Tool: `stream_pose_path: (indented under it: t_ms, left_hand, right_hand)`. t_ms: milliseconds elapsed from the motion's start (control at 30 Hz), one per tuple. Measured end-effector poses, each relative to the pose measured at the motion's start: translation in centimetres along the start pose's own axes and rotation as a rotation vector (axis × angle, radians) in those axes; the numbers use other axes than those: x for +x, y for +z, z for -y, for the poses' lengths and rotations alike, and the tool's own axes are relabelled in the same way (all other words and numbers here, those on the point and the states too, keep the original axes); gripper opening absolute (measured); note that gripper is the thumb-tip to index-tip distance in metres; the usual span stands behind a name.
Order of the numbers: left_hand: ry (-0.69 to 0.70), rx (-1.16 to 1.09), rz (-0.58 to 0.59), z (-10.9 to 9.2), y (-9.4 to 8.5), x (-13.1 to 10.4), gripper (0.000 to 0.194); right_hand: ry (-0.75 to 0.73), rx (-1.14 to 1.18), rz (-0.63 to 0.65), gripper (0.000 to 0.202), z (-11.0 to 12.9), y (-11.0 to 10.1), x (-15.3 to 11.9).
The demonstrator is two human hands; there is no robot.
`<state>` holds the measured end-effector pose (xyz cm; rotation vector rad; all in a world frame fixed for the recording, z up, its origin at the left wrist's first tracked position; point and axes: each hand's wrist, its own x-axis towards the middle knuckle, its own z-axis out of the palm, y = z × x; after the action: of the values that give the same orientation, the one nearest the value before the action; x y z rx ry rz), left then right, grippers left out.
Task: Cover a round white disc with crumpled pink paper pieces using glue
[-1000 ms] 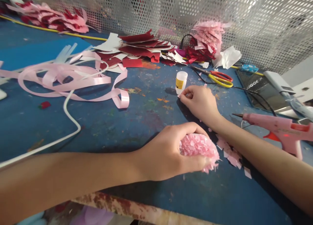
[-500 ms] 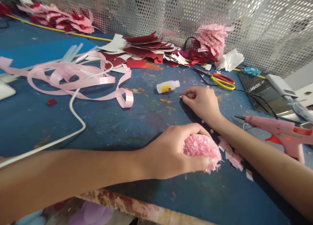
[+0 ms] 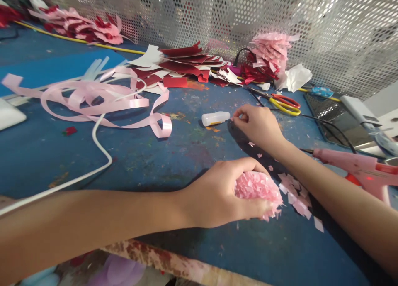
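My left hand (image 3: 222,194) is wrapped round a ball covered in pink paper bits (image 3: 258,192), low over the blue table. Thumb and fingertips of my right hand (image 3: 258,124) are pinched on a tiny pink paper piece (image 3: 232,119), right by the tip of a small clear glue bottle (image 3: 214,118). That bottle lies on its side, its yellow label mostly turned down. Whether the paper touches the tip I cannot tell. Loose pink paper squares (image 3: 295,194) are scattered below my right forearm.
A pink glue gun (image 3: 351,163) lies at the right, and yellow-and-red-handled scissors (image 3: 284,105) lie beyond my right hand. Curled pink ribbon (image 3: 118,107) and a white cable (image 3: 101,147) spread at left. Red and white paper strips (image 3: 180,66) are piled before the perforated metal panel (image 3: 186,16).
My right hand has moved slightly to the bottle's tip with the paper piece. The bottle has rolled, turning its label downward. My left hand still holds the ball.
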<state>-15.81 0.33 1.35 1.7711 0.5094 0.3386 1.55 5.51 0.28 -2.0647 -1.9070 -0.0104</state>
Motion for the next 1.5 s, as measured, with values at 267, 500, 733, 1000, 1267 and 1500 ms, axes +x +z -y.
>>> stream_pose_path:
  t_ms: [267,500,733,1000,1267,1500]
  left_hand:
    - [-0.006,-0.006,-0.011,0.2,0.2,0.0,0.021]
    - [-0.02,0.0,0.021,0.0,-0.1,-0.1,0.021]
    - [-0.041,-0.048,0.015,-0.3,-0.3,-0.1,0.018]
    - [-0.196,-0.513,-0.106,0.1,0.3,0.3,0.028]
    - [-0.168,-0.616,-0.205,0.1,0.0,1.1,0.031]
    - [-0.198,-0.596,-0.193,-0.2,0.0,0.9,0.03]
  right_hand:
    - [-0.141,-0.118,0.174,0.023,0.1,-0.4,2.0]
    - [-0.224,-0.276,0.239,0.025,0.0,-1.2,2.0]
    - [-0.262,-0.2,0.224,0.019,-0.5,-1.5,1.6]
    - [0.063,0.953,0.329,0.016,-1.7,-3.8,-2.5]
    - [0.257,1.525,0.517,0.022,-2.7,-4.1,-7.6]
    - [0.12,1.253,0.338,0.017,-2.6,-4.4,-8.3]
